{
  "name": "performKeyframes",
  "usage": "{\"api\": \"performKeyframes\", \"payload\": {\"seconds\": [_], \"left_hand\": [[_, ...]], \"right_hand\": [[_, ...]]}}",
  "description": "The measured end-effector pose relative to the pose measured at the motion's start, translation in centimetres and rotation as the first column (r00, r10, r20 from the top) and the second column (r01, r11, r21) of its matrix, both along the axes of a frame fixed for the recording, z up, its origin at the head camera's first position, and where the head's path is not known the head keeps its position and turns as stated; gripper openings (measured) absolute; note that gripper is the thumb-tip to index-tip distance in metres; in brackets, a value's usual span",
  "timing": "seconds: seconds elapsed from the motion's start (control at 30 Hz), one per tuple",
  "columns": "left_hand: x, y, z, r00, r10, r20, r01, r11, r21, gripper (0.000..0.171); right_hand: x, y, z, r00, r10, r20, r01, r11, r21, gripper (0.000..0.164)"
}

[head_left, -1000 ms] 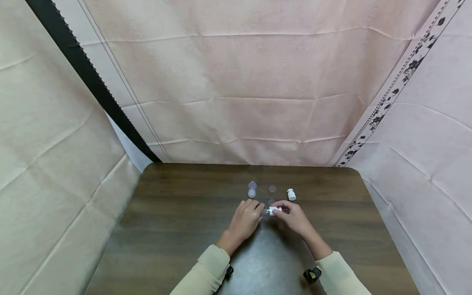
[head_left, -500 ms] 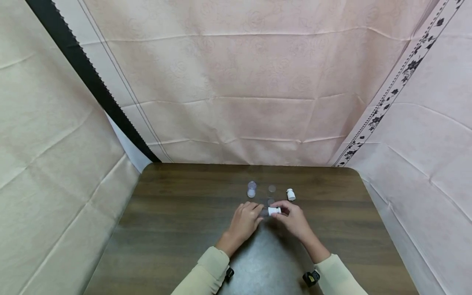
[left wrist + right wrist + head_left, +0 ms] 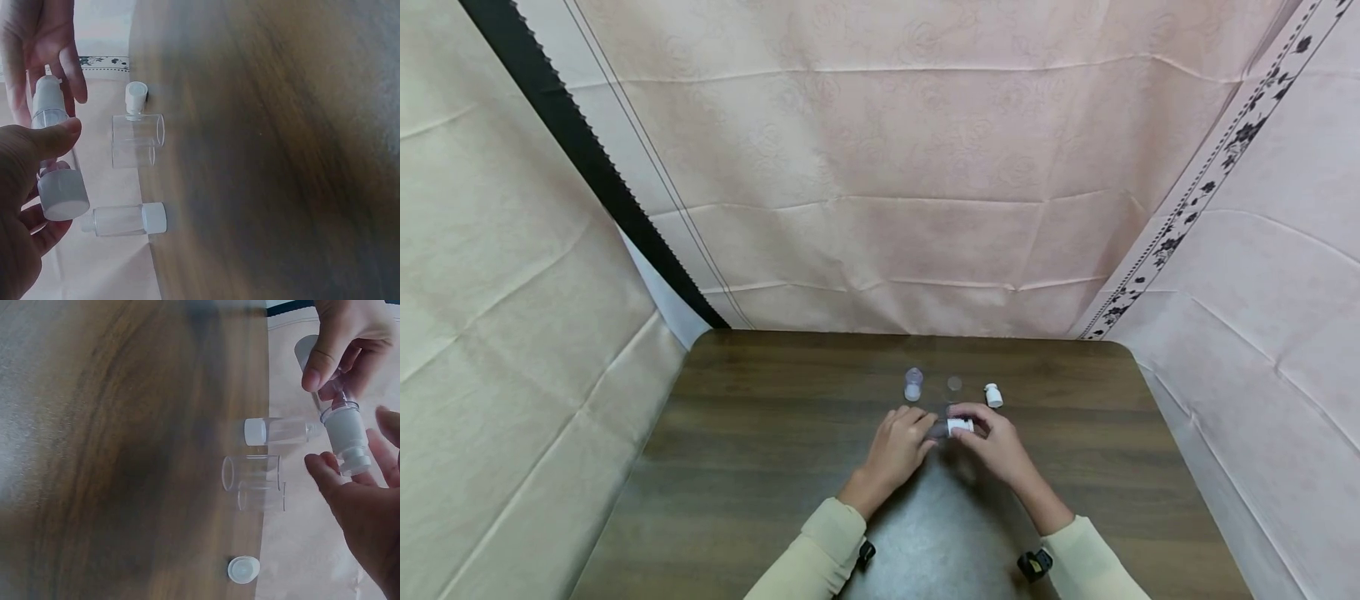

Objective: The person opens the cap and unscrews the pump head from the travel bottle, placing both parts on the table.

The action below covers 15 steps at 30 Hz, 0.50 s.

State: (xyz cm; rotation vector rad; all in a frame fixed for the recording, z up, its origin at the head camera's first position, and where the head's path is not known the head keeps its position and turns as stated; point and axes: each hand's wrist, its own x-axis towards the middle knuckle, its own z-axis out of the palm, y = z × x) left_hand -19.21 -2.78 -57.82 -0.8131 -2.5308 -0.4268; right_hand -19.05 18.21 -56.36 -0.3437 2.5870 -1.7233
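Observation:
My left hand (image 3: 895, 448) grips a small clear pump bottle (image 3: 62, 192), thumb across its transparent body and the white base sticking out past the fingers. A white pump top (image 3: 347, 432) is seated on the bottle's other end, pointing toward my right hand (image 3: 997, 440). The right fingers are spread loosely around that pump top, fairly straight, with gaps showing beside it in the right wrist view. Light fingertip contact on the nozzle is possible but unclear. Both hands hold the work just above the table, in the middle of the head view.
Behind the hands lies a second clear bottle with a white base (image 3: 913, 385). Two clear cylindrical caps (image 3: 251, 473) lie side by side on the wooden table (image 3: 760, 433). Farther right is another white pump top (image 3: 993, 395). Pale cloth (image 3: 880, 167) hangs beyond the table's back edge.
My right fingers have shifted around the pump top, and the index now reaches farther left, over the nearer clear cap. The left hand keeps its hold on the pump bottle almost unmoved.

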Motion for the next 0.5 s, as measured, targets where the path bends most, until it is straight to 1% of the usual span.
{"api": "performKeyframes", "payload": {"seconds": [0.13, 0.23, 0.37, 0.43, 0.5], "left_hand": [[-0.1, -0.03, 0.05, 0.999, -0.004, -0.051, 0.003, 1.0, -0.017, 0.039], [-0.08, -0.02, 0.12, 0.995, -0.006, -0.101, 0.002, 0.999, -0.039, 0.038], [-0.08, 0.02, 0.09, 0.989, -0.017, -0.145, 0.011, 0.999, -0.043, 0.039], [-0.07, 0.04, 0.06, 0.988, -0.017, -0.151, 0.012, 0.999, -0.033, 0.039], [-0.06, 0.03, 0.05, 0.99, -0.012, -0.143, 0.008, 1.0, -0.026, 0.039]], "right_hand": [[-0.31, -0.15, 0.53, 0.994, -0.081, 0.073, 0.074, 0.994, 0.085, 0.028], [-0.56, -0.3, 0.63, 0.986, -0.109, 0.123, 0.093, 0.987, 0.13, 0.03], [-0.8, -0.39, 0.46, 0.983, -0.105, 0.151, 0.078, 0.981, 0.178, 0.029], [-0.84, -0.38, 0.36, 0.984, -0.098, 0.149, 0.068, 0.979, 0.192, 0.028], [-0.81, -0.38, 0.34, 0.983, -0.091, 0.156, 0.06, 0.979, 0.194, 0.026]]}}
